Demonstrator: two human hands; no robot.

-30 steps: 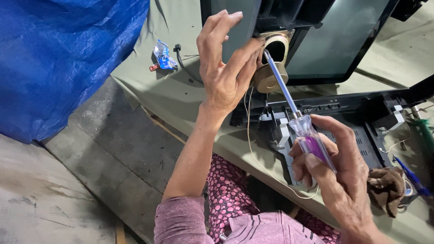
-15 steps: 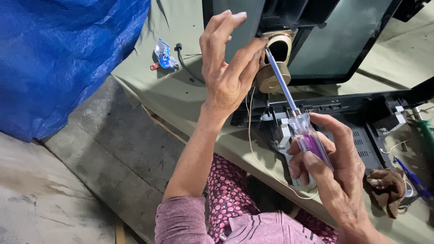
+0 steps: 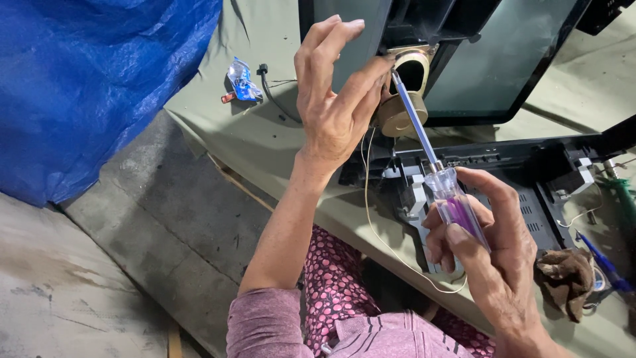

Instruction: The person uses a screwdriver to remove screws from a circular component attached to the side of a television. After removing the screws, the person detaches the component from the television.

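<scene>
My right hand (image 3: 487,238) grips the clear and purple handle of a screwdriver (image 3: 437,169); its metal shaft runs up and left to the tip beside a round gold speaker (image 3: 403,109). My left hand (image 3: 334,99) is raised against the speaker, with thumb and forefinger at the screwdriver tip and the other fingers spread upward. The speaker sits at the lower edge of a dark flat screen (image 3: 510,59) propped upright. Below lies a black plastic casing (image 3: 530,192) with slots and clips. A thin pale wire (image 3: 371,219) loops down from the speaker.
A blue tarpaulin (image 3: 93,86) covers the left. A small blue wrapper (image 3: 242,81) and a black cable (image 3: 271,99) lie on the olive cloth (image 3: 258,142). At the right are a brown rag (image 3: 566,278), a blue pen (image 3: 603,262) and a green-handled tool (image 3: 623,199). Concrete floor lies lower left.
Both hands hold nearly the same pose. The screwdriver stays at the speaker; my right hand has shifted slightly on the handle.
</scene>
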